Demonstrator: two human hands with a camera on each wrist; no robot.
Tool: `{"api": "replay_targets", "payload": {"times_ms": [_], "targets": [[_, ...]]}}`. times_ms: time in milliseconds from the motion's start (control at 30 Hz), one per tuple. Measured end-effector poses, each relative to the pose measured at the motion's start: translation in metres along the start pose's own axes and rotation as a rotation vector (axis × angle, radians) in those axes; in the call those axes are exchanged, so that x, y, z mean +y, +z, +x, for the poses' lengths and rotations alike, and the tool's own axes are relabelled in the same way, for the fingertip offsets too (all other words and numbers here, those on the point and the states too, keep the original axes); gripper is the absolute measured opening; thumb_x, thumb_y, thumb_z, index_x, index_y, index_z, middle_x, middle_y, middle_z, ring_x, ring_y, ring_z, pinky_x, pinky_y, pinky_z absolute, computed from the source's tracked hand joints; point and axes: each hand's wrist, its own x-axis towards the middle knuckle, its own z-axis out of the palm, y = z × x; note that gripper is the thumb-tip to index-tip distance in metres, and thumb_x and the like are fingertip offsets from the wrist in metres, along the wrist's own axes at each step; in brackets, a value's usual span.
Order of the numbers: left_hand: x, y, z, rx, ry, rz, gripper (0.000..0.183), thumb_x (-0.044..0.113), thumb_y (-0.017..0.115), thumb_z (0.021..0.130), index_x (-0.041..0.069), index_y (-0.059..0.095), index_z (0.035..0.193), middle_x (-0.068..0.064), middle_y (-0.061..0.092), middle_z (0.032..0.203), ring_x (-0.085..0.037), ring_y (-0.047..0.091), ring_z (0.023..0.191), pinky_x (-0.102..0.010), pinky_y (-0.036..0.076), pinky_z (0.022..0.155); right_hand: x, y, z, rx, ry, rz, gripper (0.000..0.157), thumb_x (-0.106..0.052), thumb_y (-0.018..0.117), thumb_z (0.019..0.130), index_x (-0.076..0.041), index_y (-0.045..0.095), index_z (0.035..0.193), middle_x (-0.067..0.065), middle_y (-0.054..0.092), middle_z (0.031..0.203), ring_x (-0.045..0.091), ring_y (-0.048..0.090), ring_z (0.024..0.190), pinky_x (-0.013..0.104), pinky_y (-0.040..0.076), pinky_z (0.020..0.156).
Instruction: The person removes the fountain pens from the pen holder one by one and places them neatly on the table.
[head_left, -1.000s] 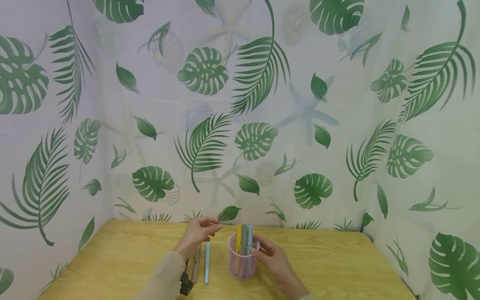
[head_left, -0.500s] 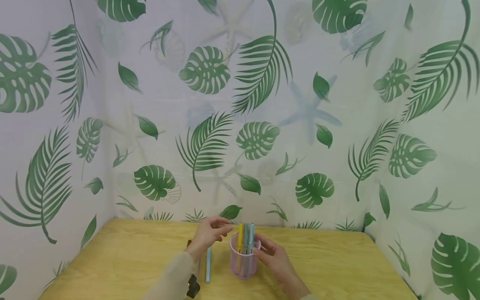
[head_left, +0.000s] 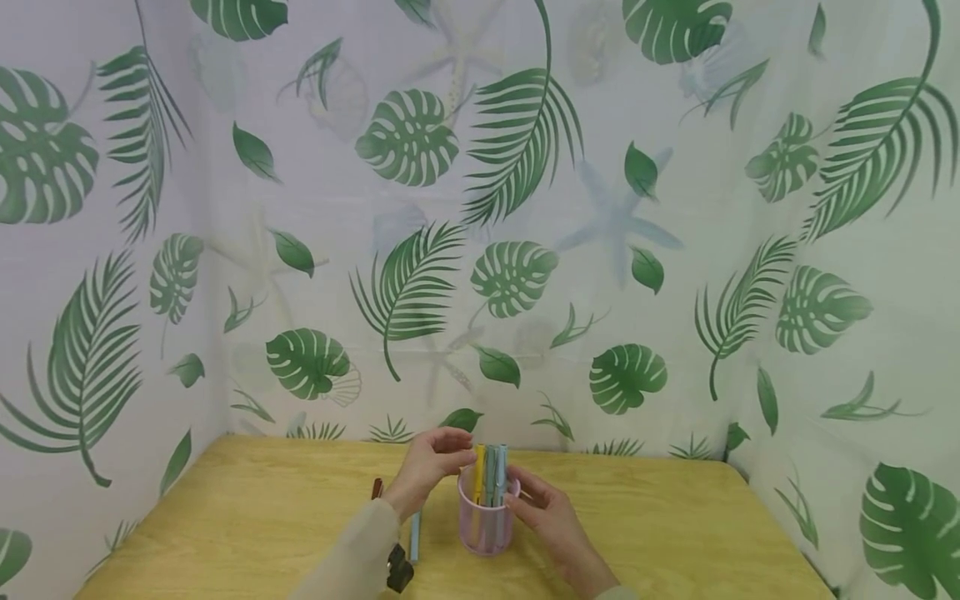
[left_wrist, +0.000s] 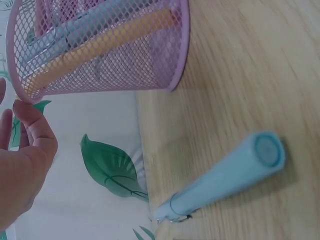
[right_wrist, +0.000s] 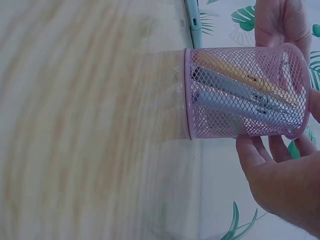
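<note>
A pink mesh pen cup (head_left: 486, 529) stands upright on the table, holding a yellow pen (head_left: 479, 475), a grey-green pen (head_left: 491, 477) and a light blue pen (head_left: 501, 475). My right hand (head_left: 555, 525) grips the cup's right side, thumb in front and fingers behind, as the right wrist view (right_wrist: 285, 175) also shows. From the left, my left hand (head_left: 429, 468) reaches to the rim, thumb and fingers loosely bent and apart beside the yellow pen's top. In the left wrist view a fingertip of this hand (left_wrist: 25, 155) is right at the rim.
A light blue pen (left_wrist: 225, 175) lies on the wood-look table (head_left: 660, 525) left of the cup. Beside it, a brown pen (head_left: 377, 487) is mostly hidden by my left arm, which wears a black wrist device (head_left: 400, 568). A leaf-print curtain (head_left: 510, 167) surrounds the table.
My left hand has moved right, from above the lying pens to the cup's rim near the yellow pen. My right hand keeps its grip on the cup, which stays in place.
</note>
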Motion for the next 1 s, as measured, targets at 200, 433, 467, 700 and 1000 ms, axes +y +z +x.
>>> {"api": "replay_targets", "payload": {"times_ms": [200, 433, 467, 700, 1000], "targets": [[0.001, 0.005, 0.001, 0.020, -0.030, -0.005, 0.033, 0.014, 0.074, 0.088, 0.002, 0.064, 0.117, -0.017, 0.067, 0.116, -0.014, 0.065, 0.093, -0.028, 0.055, 0.078, -0.001, 0.000, 0.001, 0.004, 0.012, -0.007, 0.056, -0.020, 0.065, 0.095, -0.005, 0.045, 0.145, 0.023, 0.038, 0.152, 0.045, 0.039, 0.138, 0.051, 0.041, 0.109], [0.001, 0.011, 0.002, 0.035, -0.041, 0.008, 0.044, 0.015, 0.075, 0.086, 0.006, 0.059, 0.126, -0.017, 0.064, 0.121, -0.019, 0.063, 0.102, -0.035, 0.054, 0.083, 0.000, 0.000, 0.002, 0.010, 0.012, -0.012, 0.055, -0.019, 0.065, 0.096, -0.005, 0.045, 0.145, 0.023, 0.038, 0.152, 0.046, 0.038, 0.137, 0.052, 0.041, 0.109], [0.000, 0.011, 0.002, 0.038, -0.046, 0.009, 0.045, 0.015, 0.076, 0.086, 0.007, 0.059, 0.126, -0.017, 0.064, 0.121, -0.019, 0.063, 0.102, -0.035, 0.054, 0.084, 0.000, 0.000, 0.002, 0.009, 0.013, -0.012, 0.055, -0.019, 0.065, 0.096, -0.005, 0.045, 0.145, 0.022, 0.038, 0.152, 0.046, 0.039, 0.137, 0.052, 0.041, 0.109], [-0.004, 0.012, 0.003, 0.026, -0.044, 0.032, 0.045, 0.016, 0.076, 0.086, 0.008, 0.060, 0.127, -0.016, 0.064, 0.121, -0.019, 0.063, 0.102, -0.034, 0.053, 0.086, 0.002, 0.000, 0.002, 0.005, 0.013, -0.023, 0.055, -0.020, 0.065, 0.096, -0.005, 0.045, 0.145, 0.022, 0.039, 0.151, 0.045, 0.039, 0.137, 0.052, 0.041, 0.108], [-0.005, 0.012, 0.006, 0.012, -0.011, 0.042, 0.045, 0.014, 0.076, 0.085, 0.006, 0.060, 0.126, -0.015, 0.065, 0.120, -0.020, 0.062, 0.104, -0.037, 0.053, 0.090, 0.001, 0.001, 0.002, 0.003, 0.004, -0.005, 0.054, -0.019, 0.064, 0.096, -0.005, 0.046, 0.145, 0.022, 0.040, 0.151, 0.044, 0.040, 0.137, 0.050, 0.042, 0.108]]}}
